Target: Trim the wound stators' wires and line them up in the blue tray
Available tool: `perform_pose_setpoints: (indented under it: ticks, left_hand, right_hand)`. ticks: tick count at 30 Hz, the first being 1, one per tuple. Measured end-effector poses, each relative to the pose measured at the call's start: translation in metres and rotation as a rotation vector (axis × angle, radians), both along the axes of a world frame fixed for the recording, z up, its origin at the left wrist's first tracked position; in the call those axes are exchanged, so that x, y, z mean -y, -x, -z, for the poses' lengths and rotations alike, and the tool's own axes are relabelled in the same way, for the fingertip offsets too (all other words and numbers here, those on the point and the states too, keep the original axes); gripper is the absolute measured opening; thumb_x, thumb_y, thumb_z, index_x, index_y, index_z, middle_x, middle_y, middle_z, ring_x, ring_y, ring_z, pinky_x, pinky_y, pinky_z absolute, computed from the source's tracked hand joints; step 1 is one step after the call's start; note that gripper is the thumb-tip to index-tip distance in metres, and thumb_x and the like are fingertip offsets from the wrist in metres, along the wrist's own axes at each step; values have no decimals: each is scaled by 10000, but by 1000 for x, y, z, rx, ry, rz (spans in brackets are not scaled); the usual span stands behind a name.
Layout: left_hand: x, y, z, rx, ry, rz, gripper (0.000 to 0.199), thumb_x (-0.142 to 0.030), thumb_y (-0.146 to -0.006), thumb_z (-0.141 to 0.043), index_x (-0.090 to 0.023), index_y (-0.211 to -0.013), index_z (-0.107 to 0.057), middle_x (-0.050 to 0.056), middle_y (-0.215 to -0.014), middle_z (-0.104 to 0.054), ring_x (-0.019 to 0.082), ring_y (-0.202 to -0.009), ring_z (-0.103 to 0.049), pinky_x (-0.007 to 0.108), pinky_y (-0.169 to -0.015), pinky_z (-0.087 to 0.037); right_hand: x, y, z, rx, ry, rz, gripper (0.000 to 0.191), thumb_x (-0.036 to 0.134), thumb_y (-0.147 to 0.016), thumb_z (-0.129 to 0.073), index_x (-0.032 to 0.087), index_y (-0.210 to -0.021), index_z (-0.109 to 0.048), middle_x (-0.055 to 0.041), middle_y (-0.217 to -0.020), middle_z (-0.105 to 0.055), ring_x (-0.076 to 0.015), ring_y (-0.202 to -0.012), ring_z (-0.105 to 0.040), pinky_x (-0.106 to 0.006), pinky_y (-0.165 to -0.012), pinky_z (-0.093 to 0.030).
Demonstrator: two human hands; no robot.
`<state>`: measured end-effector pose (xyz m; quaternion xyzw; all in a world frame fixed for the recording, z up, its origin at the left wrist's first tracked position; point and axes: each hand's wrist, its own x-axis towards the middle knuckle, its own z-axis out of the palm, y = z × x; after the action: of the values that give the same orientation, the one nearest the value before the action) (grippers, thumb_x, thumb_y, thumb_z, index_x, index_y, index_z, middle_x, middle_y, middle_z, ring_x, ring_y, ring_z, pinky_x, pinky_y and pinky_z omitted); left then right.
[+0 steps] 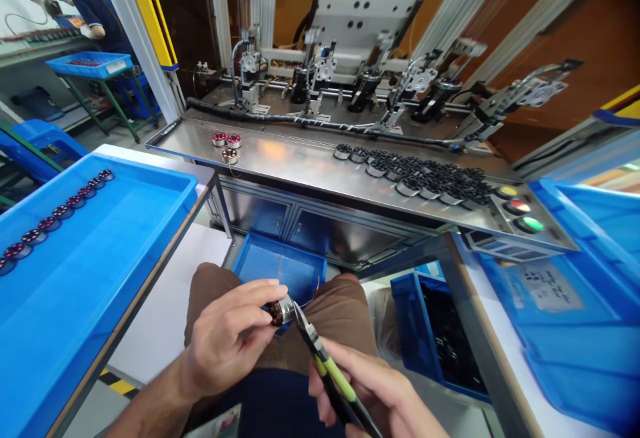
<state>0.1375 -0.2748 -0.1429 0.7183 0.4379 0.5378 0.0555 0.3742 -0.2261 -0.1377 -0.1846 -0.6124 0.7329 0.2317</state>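
Observation:
Above my lap, my left hand point(233, 328) pinches a small round motor stator point(283, 311) with copper windings and a silvery rim between thumb and fingers. My right hand point(365, 385) is wrapped around the green-and-black handles of cutting pliers point(313, 338). The pliers' jaws touch or nearly touch the stator's near face; whether a wire lies between them I cannot make out. A thin copper wire point(317, 286) sticks up close to the jaws. Three wound stators, among them a copper one point(231, 155), sit on the metal ledge ahead.
Many black-and-silver round parts point(410, 173) crowd the ledge's right side near lit buttons point(529, 225). At left, a blue tray point(125, 225) holds a row of wound stators point(63, 212). A blue bin point(280, 261) lies beyond my knees. Machine fixtures point(320, 68) stand behind; a person point(103, 18) works far left.

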Motion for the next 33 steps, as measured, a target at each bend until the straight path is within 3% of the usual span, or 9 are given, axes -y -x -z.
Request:
perform_pose_setpoints:
  ticks: [7,12,16,19,22,24,26,29,33]
  left_hand:
    - [-1,0,2,36,23,10,509,114,-739,-682,-159,-1138,-523,183,-1183,-739,267,-1116,-713,467,-947,-624]
    - [-3,1,1,-1,19,-18,496,104,-750,-680,-156,-1143,-524,184,-1154,-749,261,-1105,-718,457,-945,-624]
    - [-1,2,2,-14,12,-73,508,93,-753,-677,-174,-1164,-545,160,-1147,-756,251,-1113,-714,423,-943,-621]
    - [-1,4,8,250,97,-53,514,26,-757,-741,-214,-1174,-562,119,-1135,-761,240,-1112,-711,403,-962,-602]
    - [-2,8,17,731,290,91,550,-260,-750,-846,-267,-1211,-545,92,-1091,-769,216,-972,-752,307,-809,-634]
    - [-2,12,22,973,390,196,625,-458,-733,-832,-292,-1255,-532,85,-1097,-766,200,-894,-763,275,-740,-631]
    - [-1,15,24,1117,447,237,650,-540,-733,-801,-303,-1279,-541,79,-1126,-755,196,-906,-757,293,-782,-626]
    - [3,17,24,1242,486,242,631,-516,-718,-818,-303,-1262,-579,76,-1155,-742,197,-937,-747,316,-843,-614]
    - [8,17,21,1341,479,285,595,-469,-715,-835,-305,-1237,-604,58,-1165,-740,173,-935,-743,292,-859,-602]
  right_hand:
    - [-1,-1,3,46,7,21,630,113,-859,-557,351,-1440,-512,-71,-977,-670,-140,-754,-645,-283,-693,-553]
    - [-6,4,4,139,-215,56,686,84,-756,-578,274,-1415,-566,-25,-776,-648,-131,-647,-585,-239,-620,-525]
    - [-7,8,4,231,-251,143,644,97,-763,-567,227,-1393,-592,-70,-883,-701,-150,-685,-652,-255,-679,-570]
    - [-10,9,0,263,-297,151,588,120,-801,-562,218,-1378,-605,-83,-930,-728,-169,-762,-701,-265,-750,-590]
    - [-24,8,-10,354,-508,171,505,162,-840,-575,218,-1337,-644,-94,-940,-747,-210,-875,-722,-298,-834,-593]
    - [-45,11,-22,400,-703,216,493,204,-846,-598,228,-1337,-641,-107,-1074,-745,-250,-984,-715,-351,-912,-577]
    - [-79,21,-35,398,-884,269,521,226,-842,-589,217,-1362,-614,-110,-1144,-729,-274,-1013,-707,-400,-947,-559]
    - [-146,51,-50,420,-1104,376,611,180,-772,-565,167,-1382,-585,-122,-1167,-710,-295,-996,-692,-415,-918,-548]
    - [-230,103,-49,729,-1247,485,604,185,-722,-619,127,-1323,-630,-140,-1107,-720,-288,-927,-682,-384,-877,-527]
